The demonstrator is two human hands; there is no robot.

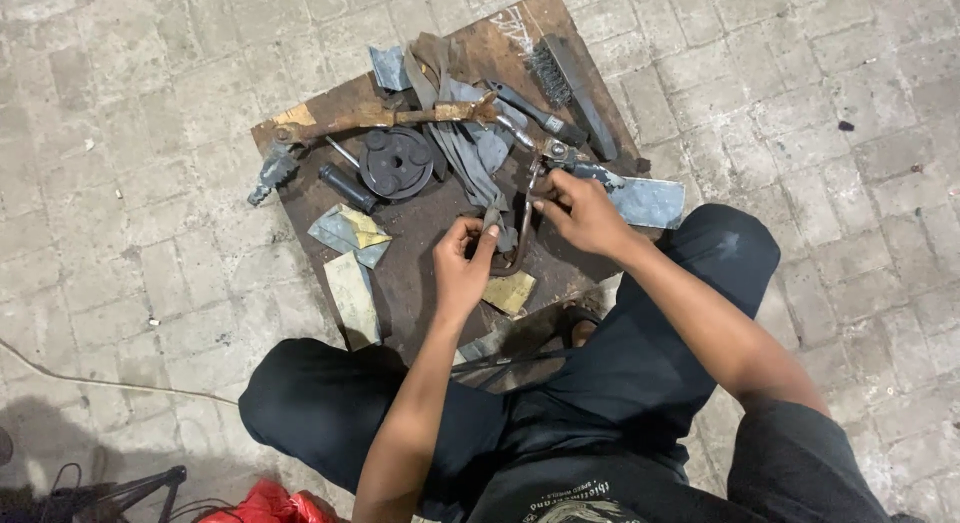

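Note:
I sit on the ground over a rusty brown board [420, 233] strewn with metal parts. My left hand [463, 268] pinches the lower end of a curved, rusty metal rod [522, 231]. The upper end of that rod is gripped by my right hand [585, 213], close to a pair of pliers [565, 158]. A grey rag [465, 143] lies just beyond both hands.
On the board lie a long rusty lever [390, 118], a black round pulley part [396, 163], a black handle [348, 188], a wire brush [570, 78] and several pieces of sandpaper [350, 233]. Paved brick ground [130, 183] surrounds it. A red object [265, 505] lies near my knee.

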